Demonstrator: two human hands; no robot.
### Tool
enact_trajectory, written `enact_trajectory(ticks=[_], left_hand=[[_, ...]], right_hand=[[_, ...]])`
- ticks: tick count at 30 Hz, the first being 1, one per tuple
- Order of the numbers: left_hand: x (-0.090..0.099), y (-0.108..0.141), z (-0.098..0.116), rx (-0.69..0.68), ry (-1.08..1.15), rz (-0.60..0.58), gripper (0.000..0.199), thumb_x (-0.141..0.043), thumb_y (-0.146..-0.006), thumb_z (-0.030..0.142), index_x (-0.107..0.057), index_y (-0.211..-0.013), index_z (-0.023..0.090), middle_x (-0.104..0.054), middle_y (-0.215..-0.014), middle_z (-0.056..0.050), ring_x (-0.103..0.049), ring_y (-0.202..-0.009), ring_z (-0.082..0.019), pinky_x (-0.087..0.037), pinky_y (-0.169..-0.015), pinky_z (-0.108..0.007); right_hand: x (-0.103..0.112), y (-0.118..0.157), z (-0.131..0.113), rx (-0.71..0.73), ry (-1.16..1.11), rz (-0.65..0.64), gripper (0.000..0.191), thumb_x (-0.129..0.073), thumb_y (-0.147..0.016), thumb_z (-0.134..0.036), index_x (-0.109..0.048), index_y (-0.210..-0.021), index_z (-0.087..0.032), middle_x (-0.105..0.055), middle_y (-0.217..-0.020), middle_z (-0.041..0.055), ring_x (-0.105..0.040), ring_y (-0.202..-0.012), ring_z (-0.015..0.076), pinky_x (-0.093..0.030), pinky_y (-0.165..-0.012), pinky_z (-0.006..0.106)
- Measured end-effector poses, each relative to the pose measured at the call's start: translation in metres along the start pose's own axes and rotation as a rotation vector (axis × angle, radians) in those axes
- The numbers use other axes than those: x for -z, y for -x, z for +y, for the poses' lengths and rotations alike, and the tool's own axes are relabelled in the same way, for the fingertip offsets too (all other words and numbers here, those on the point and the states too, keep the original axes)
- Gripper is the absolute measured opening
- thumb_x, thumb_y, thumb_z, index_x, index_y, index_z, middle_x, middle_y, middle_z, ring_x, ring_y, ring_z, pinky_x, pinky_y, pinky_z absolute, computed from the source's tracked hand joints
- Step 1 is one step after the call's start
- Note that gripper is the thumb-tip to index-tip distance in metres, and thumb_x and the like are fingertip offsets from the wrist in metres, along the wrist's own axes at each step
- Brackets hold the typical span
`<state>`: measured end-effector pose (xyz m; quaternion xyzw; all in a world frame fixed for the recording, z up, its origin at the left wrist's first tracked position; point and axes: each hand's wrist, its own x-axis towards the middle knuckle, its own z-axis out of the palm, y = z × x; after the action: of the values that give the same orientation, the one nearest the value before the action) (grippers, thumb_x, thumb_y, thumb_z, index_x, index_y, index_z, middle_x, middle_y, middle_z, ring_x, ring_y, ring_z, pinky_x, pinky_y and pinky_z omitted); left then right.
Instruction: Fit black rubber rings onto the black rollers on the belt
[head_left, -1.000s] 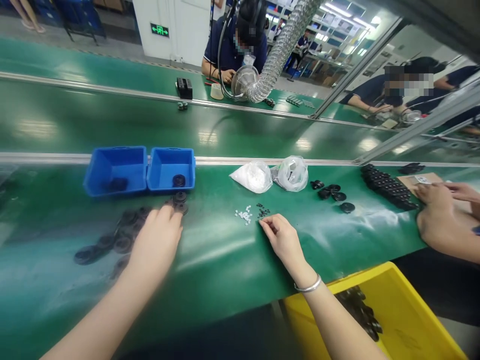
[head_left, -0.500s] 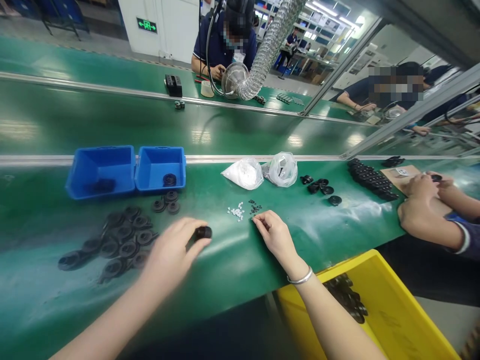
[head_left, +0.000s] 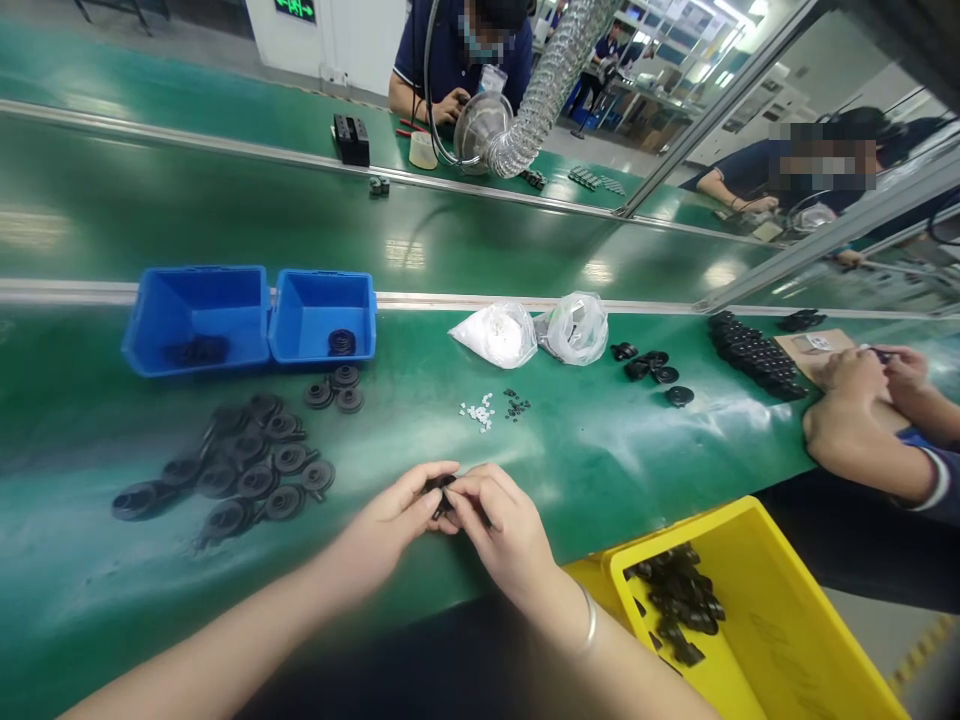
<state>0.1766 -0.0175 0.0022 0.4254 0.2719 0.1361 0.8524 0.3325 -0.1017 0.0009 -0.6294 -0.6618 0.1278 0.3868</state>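
My left hand (head_left: 394, 522) is closed around a round black plastic part (head_left: 442, 482), held low over the front edge of the green bench. Against that part my right hand (head_left: 508, 528) presses its pinched thumb and forefinger; whatever lies between those fingertips is hidden. Beyond the hands are a small pile of white pieces (head_left: 478, 412) and, beside it, tiny black pieces (head_left: 515, 405). To the left lies a group of round, dark parts (head_left: 257, 482) with short stems.
Two blue bins (head_left: 196, 320) stand at the back left, dark parts inside. Plastic bags (head_left: 495, 335) sit behind the small piles. A yellow crate (head_left: 795, 600) holds black parts at lower right. Another person's hands (head_left: 855, 385) work at right, near rows of black parts (head_left: 754, 355).
My right hand has left the tiny black pieces and come back toward me to meet my left hand. The left hand has moved right and nearer with the black part.
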Motion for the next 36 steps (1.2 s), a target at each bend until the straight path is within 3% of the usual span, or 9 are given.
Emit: enact_trajectory(ticks=[4,11,17,20,23,25,26,30,36], left_hand=[[0.003,0.002,-0.005,-0.044,-0.149,-0.034,0.047,-0.057,-0.091,0.031,-0.044,-0.136,0.023,-0.051,-0.138,-0.009,-0.047,-0.13,-0.026,-0.037,-0.111,-0.042],[0.006,0.003,-0.011,-0.143,-0.425,0.004,0.043,-0.05,-0.092,0.023,-0.047,-0.135,0.024,-0.051,-0.138,-0.01,-0.048,-0.129,-0.027,-0.036,-0.113,-0.046],[0.004,-0.001,-0.012,-0.095,-0.354,0.005,0.04,-0.052,-0.09,0.025,-0.05,-0.13,0.024,-0.055,-0.133,-0.01,-0.054,-0.123,-0.027,-0.041,-0.11,-0.046],[0.001,-0.002,-0.011,-0.025,-0.263,-0.042,0.038,-0.054,-0.09,0.027,-0.05,-0.128,0.022,-0.06,-0.124,-0.01,-0.059,-0.116,-0.027,-0.044,-0.106,-0.046],[-0.002,-0.003,-0.009,0.011,-0.197,-0.08,0.038,-0.053,-0.092,0.032,-0.048,-0.128,0.022,-0.058,-0.128,-0.011,-0.062,-0.113,-0.027,-0.046,-0.103,-0.046],[-0.002,-0.004,-0.009,0.007,-0.2,-0.08,0.038,-0.052,-0.093,0.036,-0.047,-0.128,0.023,-0.052,-0.136,-0.012,-0.062,-0.114,-0.028,-0.047,-0.102,-0.047],[-0.002,-0.004,-0.01,0.004,-0.202,-0.08,0.038,-0.052,-0.094,0.037,-0.048,-0.128,0.023,-0.049,-0.139,-0.011,-0.061,-0.116,-0.029,-0.047,-0.102,-0.047],[-0.001,-0.004,-0.011,0.007,-0.178,-0.09,0.04,-0.054,-0.093,0.043,-0.048,-0.128,0.024,-0.049,-0.138,-0.011,-0.06,-0.119,-0.03,-0.045,-0.104,-0.048],[-0.001,-0.006,-0.008,0.035,-0.121,-0.079,0.043,-0.063,-0.088,0.043,-0.05,-0.125,0.024,-0.052,-0.133,-0.011,-0.06,-0.119,-0.031,-0.044,-0.105,-0.048]], right_hand=[[0.001,-0.002,-0.002,0.092,0.158,-0.065,0.01,-0.052,-0.095,-0.011,-0.059,-0.099,-0.016,-0.061,-0.085,0.0069,-0.06,-0.079,0.017,-0.053,-0.069,0.03],[0.005,0.001,-0.003,0.257,0.345,-0.139,0.014,-0.049,-0.095,-0.009,-0.062,-0.1,-0.012,-0.063,-0.083,0.01,-0.061,-0.074,0.0196,-0.053,-0.065,0.033],[0.002,0.005,-0.002,0.151,0.29,-0.173,0.019,-0.045,-0.098,-0.013,-0.063,-0.102,-0.016,-0.065,-0.085,0.0079,-0.062,-0.077,0.0188,-0.052,-0.069,0.032],[0.013,0.002,0.002,0.123,0.149,-0.227,0.017,-0.046,-0.099,-0.018,-0.064,-0.099,-0.018,-0.065,-0.087,0.0058,-0.062,-0.078,0.0165,-0.052,-0.07,0.029],[0.035,-0.005,0.025,-0.034,0.073,-0.074,0.014,-0.051,-0.097,-0.022,-0.064,-0.091,-0.02,-0.065,-0.085,0.0036,-0.062,-0.079,0.0151,-0.053,-0.074,0.028],[0.049,-0.011,0.05,-0.202,0.222,0.117,0.016,-0.052,-0.096,-0.024,-0.064,-0.087,-0.019,-0.064,-0.079,0.004,-0.062,-0.074,0.0164,-0.052,-0.071,0.03],[0.054,-0.013,0.063,-0.242,0.282,0.119,0.015,-0.053,-0.096,-0.026,-0.065,-0.09,-0.019,-0.065,-0.081,0.0048,-0.062,-0.072,0.0169,-0.052,-0.068,0.03],[0.058,-0.022,0.097,-0.245,0.321,0.086,0.014,-0.057,-0.093,-0.028,-0.066,-0.094,-0.017,-0.064,-0.083,0.0065,-0.062,-0.073,0.0193,-0.052,-0.069,0.033],[0.053,-0.029,0.097,-0.218,0.307,0.069,0.015,-0.054,-0.094,-0.025,-0.064,-0.085,-0.019,-0.065,-0.083,0.0062,-0.062,-0.08,0.0202,-0.05,-0.073,0.033]])
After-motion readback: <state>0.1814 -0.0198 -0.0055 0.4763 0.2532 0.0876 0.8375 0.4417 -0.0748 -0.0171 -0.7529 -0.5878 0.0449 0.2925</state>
